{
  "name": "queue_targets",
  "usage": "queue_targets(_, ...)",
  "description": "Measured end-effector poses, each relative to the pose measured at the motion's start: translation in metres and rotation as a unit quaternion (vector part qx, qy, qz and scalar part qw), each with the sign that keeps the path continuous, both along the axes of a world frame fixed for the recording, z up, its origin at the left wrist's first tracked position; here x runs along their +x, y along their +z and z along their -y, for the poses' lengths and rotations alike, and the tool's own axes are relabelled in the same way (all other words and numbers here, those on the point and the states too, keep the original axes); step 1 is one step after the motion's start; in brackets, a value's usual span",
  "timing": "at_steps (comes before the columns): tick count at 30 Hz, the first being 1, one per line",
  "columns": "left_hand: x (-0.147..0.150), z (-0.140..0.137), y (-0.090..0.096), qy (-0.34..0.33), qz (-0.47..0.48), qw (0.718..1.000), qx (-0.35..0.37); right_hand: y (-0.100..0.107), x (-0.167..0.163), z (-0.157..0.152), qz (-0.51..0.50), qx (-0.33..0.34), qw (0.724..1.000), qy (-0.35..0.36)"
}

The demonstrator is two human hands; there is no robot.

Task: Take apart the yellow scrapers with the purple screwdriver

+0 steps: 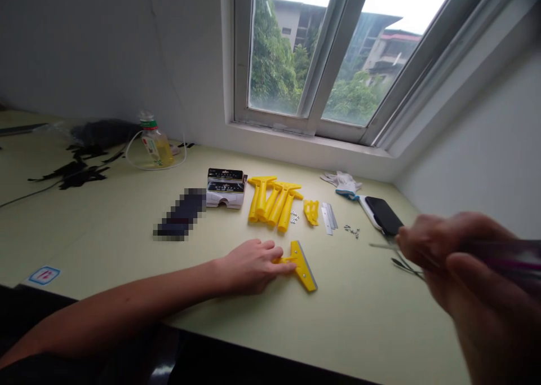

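Observation:
My left hand lies flat on the pale green table, fingertips pressing the handle of a yellow scraper that has a metal blade set in its head. My right hand hovers close to the camera at the right, blurred, gripping a thin purple-handled screwdriver whose metal tip points left. Behind lie several yellow scraper handles, small yellow clips, metal blades and tiny screws.
A black-and-white box and a blurred dark item sit left of the handles. A phone and white glove lie at right, tweezers near it. A bottle, cable and black scraps are back left.

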State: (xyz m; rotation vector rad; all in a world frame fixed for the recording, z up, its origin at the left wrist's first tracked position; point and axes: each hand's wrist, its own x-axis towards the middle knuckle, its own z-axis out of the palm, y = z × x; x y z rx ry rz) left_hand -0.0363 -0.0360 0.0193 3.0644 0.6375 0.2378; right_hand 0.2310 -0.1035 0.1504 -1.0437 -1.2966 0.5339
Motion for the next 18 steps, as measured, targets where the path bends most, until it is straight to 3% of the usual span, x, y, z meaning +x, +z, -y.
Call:
queue_targets(2, -0.001, 0.0, 0.0, -0.002, -0.003, 1.0, -0.007, 0.0, -0.03, -0.016, -0.108, 0.034, 0.985, 0.128)
queue_targets(5, -0.001, 0.001, 0.001, 0.0, -0.007, 1.0, -0.012, -0.016, -0.058, -0.047, -0.205, -0.016, 0.957, 0.204)
queue_targets(10, -0.001, 0.0, 0.002, 0.0, -0.017, 1.0, -0.016, -0.042, -0.06, -0.064, -0.243, -0.089, 0.939, 0.225)
queue_targets(18, -0.001, -0.001, 0.004, -0.002, -0.026, 0.999, -0.023, -0.046, -0.051, -0.059, -0.258, -0.095, 0.93, 0.242)
